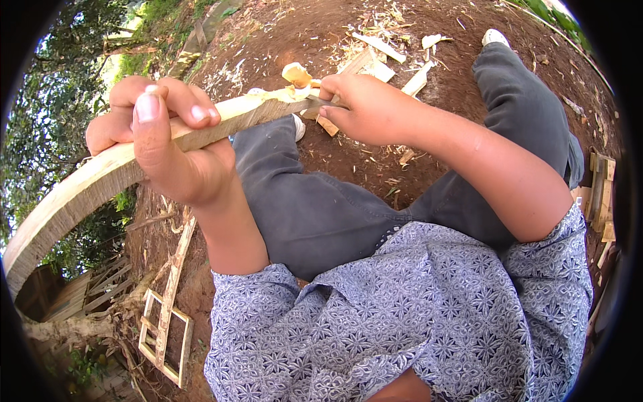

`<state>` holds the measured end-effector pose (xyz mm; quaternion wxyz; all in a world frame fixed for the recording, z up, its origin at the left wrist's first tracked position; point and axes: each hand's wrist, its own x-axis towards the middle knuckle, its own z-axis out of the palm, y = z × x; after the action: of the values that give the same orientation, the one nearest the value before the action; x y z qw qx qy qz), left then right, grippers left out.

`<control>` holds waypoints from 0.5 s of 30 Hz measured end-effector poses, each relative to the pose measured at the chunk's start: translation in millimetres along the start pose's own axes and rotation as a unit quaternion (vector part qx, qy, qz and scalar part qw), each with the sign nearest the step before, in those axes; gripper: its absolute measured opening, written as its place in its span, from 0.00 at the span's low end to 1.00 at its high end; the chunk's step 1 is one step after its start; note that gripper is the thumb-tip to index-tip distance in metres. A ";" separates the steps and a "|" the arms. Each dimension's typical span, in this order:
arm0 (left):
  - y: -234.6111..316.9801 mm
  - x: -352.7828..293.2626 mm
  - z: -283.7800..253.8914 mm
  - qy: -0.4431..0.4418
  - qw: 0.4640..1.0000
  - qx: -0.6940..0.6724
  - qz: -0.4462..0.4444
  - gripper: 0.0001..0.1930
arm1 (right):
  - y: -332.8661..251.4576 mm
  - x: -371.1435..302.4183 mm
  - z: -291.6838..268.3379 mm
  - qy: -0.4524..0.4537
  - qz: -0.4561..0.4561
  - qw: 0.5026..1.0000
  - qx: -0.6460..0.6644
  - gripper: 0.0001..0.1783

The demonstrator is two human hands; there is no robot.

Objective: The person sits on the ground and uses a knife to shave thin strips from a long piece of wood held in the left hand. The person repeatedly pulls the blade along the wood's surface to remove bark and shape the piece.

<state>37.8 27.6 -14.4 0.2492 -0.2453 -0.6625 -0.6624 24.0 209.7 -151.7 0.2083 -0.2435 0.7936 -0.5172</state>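
A long pale strip of wood (244, 119) slants across the upper left, its near end running out past the left rim. My left hand (175, 144) is closed round it, fingers over the top and thumb along the near side. At the strip's far right end my right hand (368, 107) is closed on a knife (326, 102). Only a little of its grey blade shows, against the wood, and the handle is hidden in my fist. A curled wood shaving (296, 74) stands up from the strip beside the blade.
Brown soil (375, 171) lies between my legs, strewn with wood chips (378, 47) and larger offcuts (418, 79). A small wooden frame (184, 355) with a long slat lies at lower left. Stacked wood pieces (601, 191) are at the right rim.
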 end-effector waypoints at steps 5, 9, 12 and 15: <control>-0.5 -1.2 -2.7 -0.010 1.000 -0.017 0.001 0.10 | 10.5 6.4 -10.9 -0.054 -0.030 0.998 0.029 0.11; -1.2 0.7 -14.7 -0.003 1.000 -0.025 -0.008 0.11 | 7.1 11.8 -16.2 -0.070 -0.025 0.997 0.026 0.11; -0.4 0.7 -10.8 0.051 0.998 0.028 -0.002 0.13 | 3.7 6.7 -2.1 -0.010 -0.062 0.997 -0.046 0.12; -3.6 2.3 2.7 0.116 0.991 0.069 0.006 0.14 | -12.7 0.4 11.6 0.005 -0.027 0.989 -0.143 0.13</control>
<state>33.7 30.2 -15.6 0.3448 -0.1530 -0.6715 -0.6379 32.6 196.8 -144.4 0.1538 -0.2897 0.8536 -0.4047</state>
